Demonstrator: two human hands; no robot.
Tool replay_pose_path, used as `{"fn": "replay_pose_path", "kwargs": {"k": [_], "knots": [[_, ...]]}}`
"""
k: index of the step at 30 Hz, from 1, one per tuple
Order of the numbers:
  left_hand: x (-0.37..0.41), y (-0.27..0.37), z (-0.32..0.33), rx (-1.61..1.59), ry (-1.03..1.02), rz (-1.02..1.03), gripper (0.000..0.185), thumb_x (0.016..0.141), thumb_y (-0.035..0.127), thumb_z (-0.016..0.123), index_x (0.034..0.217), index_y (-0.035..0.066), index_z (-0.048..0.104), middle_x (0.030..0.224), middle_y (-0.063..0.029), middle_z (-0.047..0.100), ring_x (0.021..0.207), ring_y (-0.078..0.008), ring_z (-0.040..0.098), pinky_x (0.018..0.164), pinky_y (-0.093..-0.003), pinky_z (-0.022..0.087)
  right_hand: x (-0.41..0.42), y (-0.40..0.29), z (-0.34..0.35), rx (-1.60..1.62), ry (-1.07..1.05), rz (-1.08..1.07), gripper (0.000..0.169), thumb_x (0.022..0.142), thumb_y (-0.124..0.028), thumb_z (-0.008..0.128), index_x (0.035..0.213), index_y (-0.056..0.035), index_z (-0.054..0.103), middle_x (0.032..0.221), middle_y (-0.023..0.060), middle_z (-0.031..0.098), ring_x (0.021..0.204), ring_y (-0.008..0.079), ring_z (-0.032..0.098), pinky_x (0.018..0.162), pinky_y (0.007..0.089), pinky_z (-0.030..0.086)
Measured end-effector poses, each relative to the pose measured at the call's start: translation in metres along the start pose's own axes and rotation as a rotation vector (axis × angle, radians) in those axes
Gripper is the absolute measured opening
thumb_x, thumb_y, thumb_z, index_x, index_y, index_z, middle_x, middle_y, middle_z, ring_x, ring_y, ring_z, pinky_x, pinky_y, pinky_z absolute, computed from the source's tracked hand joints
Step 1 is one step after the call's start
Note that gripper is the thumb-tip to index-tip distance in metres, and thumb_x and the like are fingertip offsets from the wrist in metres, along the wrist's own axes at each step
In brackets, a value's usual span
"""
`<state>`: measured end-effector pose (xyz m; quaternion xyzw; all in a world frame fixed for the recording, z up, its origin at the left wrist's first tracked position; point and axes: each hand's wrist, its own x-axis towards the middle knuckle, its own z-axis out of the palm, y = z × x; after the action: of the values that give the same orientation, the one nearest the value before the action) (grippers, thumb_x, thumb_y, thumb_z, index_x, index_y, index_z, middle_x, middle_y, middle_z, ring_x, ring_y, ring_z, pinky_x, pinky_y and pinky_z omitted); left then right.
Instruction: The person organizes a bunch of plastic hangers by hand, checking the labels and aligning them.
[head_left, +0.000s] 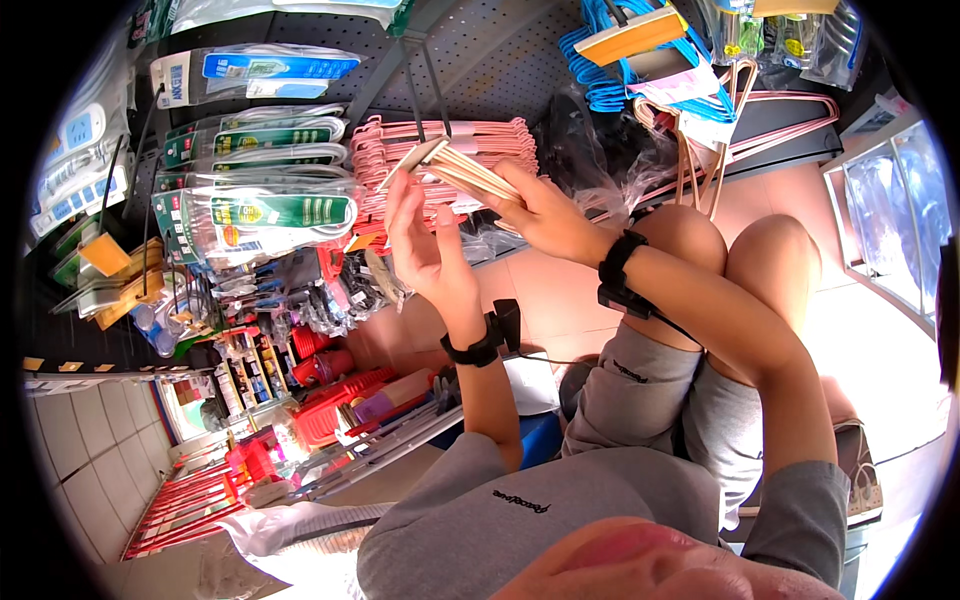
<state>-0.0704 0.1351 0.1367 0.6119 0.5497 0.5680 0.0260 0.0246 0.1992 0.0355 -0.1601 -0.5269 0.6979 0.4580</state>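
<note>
A bundle of light pink-beige hangers is gripped in my right hand, in front of a pegboard rack. Its far end reaches a display hook with a pale tag. My left hand is raised just below the tag, fingers extended and apart; whether a fingertip touches the tag I cannot tell. Behind both hands a thick row of pink hangers hangs on the rack. Both wrists wear black straps with small devices.
Packaged power strips hang at the left. Blue hangers and loose beige hangers are at the upper right, beside clear plastic wrap. My knees are bent close below the rack. Red plastic goods stand at the lower left.
</note>
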Motion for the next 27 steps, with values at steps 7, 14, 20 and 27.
{"fn": "replay_pose_path", "kwargs": {"k": [7,14,20,27], "knots": [[0.009,-0.005,0.013,0.438,-0.065,0.156,0.042,0.091,0.002,0.072,0.132,-0.002,0.062,0.136,-0.0167,0.059,0.127,-0.0280,0.056,0.110,-0.0411,0.042,0.005,0.000,0.002,-0.025,0.004,0.017,0.022,0.104,-0.019,0.058,0.121,-0.0053,0.054,0.088,0.0158,0.065,0.076,0.0278,0.065,0.069,0.0405,0.049],[0.005,-0.009,0.019,0.428,-0.020,0.144,0.043,0.089,0.005,0.074,0.131,-0.001,0.062,0.131,-0.0154,0.062,0.124,-0.0280,0.056,0.108,-0.0409,0.041,0.012,-0.006,-0.005,-0.033,-0.001,0.055,0.024,0.104,-0.017,0.058,0.125,-0.0057,0.054,0.099,0.0169,0.068,0.089,0.0294,0.068,0.078,0.0396,0.051],[0.001,-0.012,0.019,0.330,-0.002,0.101,0.042,0.089,0.005,0.074,0.128,-0.001,0.062,0.130,-0.0162,0.061,0.125,-0.0298,0.055,0.109,-0.0422,0.040,0.024,0.003,-0.005,-0.015,-0.035,0.050,0.027,0.104,-0.017,0.058,0.126,-0.0036,0.050,0.104,0.0174,0.067,0.095,0.0296,0.067,0.083,0.0394,0.049],[0.003,-0.012,0.017,0.325,-0.029,0.131,0.040,0.089,0.006,0.073,0.128,-0.001,0.063,0.132,-0.0164,0.060,0.127,-0.0296,0.054,0.111,-0.0424,0.039,0.028,0.007,-0.005,-0.022,-0.069,0.013,0.026,0.105,-0.018,0.056,0.125,-0.0029,0.049,0.105,0.0188,0.066,0.098,0.0311,0.067,0.085,0.0417,0.049]]}}
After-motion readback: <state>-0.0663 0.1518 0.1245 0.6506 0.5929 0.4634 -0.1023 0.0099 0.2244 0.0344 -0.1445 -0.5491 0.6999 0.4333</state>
